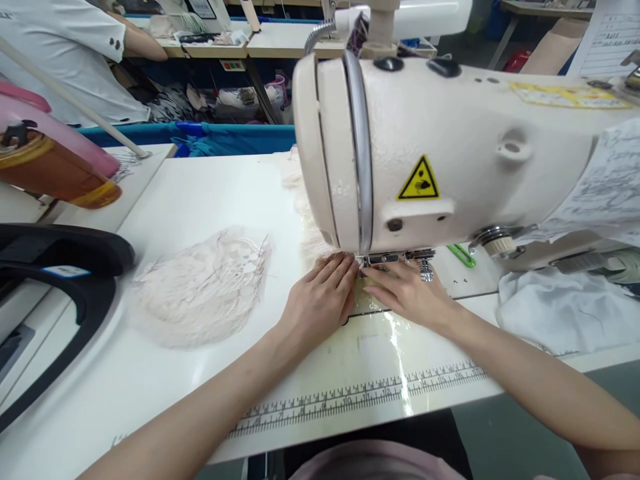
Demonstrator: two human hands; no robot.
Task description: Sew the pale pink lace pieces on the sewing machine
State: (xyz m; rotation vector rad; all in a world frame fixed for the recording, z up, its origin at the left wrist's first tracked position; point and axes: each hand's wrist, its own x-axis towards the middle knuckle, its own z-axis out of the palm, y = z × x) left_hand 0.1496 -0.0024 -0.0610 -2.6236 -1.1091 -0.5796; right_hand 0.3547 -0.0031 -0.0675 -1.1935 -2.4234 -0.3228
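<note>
A cream sewing machine (pixel 425 147) stands over the white table. My left hand (pixel 323 293) lies flat just left of its presser foot (pixel 367 262), fingers stretched out and close together. Under those fingertips runs a pale, frilly lace fabric (pixel 311 230), which trails back behind the machine head. On the other side of the needle, my right hand (pixel 413 293) rests low with its fingers spread, wearing a wide sparkling ring (pixel 426 270). The cloth right at the needle is mostly hidden by both hands. Further left lies a separate sheer lace piece (pixel 200 290).
Green thread snips (pixel 461 255) lie under the machine arm, and white cloth (pixel 565 310) is bunched at the right. A black curved frame (pixel 95 287) and an amber bottle (pixel 60 170) stand left. A ruler strip (pixel 360 398) marks the front edge. Another person's sleeve (pixel 65 40) shows behind.
</note>
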